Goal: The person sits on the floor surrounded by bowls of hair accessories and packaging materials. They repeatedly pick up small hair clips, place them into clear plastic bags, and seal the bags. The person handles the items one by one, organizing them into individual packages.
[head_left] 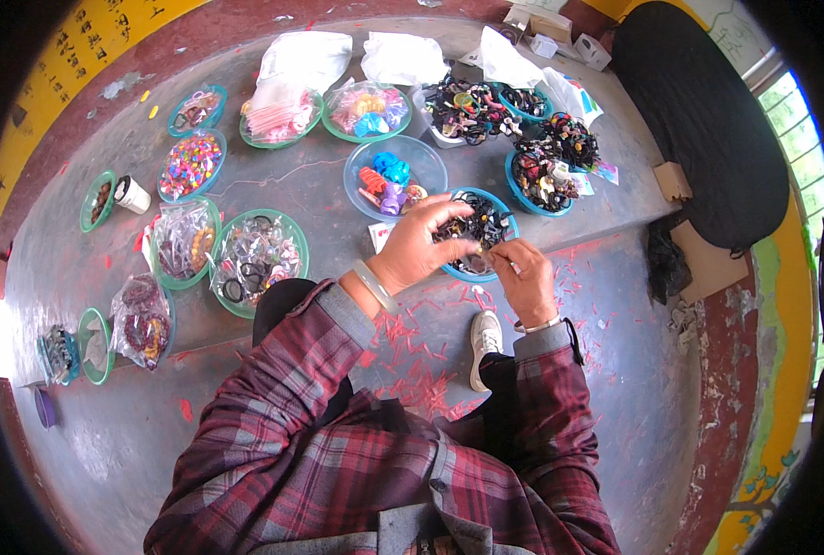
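Note:
My left hand (414, 248) hovers over the near-left rim of a blue basket (512, 215), its thumb and fingers curved and apart. No object shows clearly between them. Just to the right, the fingertips of my right hand (530, 285) are pinched together at the basket's near edge; whatever they hold is too small to name. Dark hair ties (488, 220), some with small ornaments, fill the basket, partly covered by my hands. Behind my left hand, a translucent blue bowl (361, 165) contains blue, orange and purple bundles.
More baskets stand on the grey ledge: hair ties (541, 176) at right, colourful beads (190, 165) and bagged accessories (259, 250) at left. White bags (306, 60) lie at the back. Red scraps (412, 361) litter the floor around my shoe (484, 344). A black oval object (703, 120) leans at right.

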The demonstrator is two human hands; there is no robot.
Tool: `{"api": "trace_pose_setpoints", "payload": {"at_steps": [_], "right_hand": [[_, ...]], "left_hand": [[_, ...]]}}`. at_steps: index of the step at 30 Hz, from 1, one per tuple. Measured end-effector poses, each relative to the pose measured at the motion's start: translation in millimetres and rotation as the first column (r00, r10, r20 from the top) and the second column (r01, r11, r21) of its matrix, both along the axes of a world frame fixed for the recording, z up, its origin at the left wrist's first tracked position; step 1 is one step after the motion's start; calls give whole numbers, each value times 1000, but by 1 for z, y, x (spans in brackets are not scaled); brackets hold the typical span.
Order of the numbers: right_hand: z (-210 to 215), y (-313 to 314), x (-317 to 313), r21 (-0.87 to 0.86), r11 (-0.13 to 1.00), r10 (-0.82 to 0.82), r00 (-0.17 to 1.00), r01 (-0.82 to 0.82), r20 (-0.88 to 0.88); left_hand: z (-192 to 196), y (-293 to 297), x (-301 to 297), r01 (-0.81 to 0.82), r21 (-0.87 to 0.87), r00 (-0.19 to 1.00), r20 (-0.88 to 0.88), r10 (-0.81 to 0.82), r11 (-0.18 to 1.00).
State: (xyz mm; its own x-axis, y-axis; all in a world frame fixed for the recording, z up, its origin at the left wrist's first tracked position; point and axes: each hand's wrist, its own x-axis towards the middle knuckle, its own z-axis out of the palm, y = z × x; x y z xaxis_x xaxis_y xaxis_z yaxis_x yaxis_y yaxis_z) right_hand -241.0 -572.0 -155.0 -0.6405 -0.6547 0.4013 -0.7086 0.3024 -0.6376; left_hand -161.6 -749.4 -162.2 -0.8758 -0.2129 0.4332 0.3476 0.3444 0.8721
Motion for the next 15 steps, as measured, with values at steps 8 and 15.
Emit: {"api": "trace_pose_setpoints", "payload": {"at_steps": [8,15], "right_hand": [[2,-11,11,93,979,199,940,-180,-278],[8,-11,18,61,985,170,962,-160,-215]], "left_hand": [[-27,0,-1,43,-562,993,-70,-100,826],[-25,-10,6,160,-455,986,32,-163,876]]}}
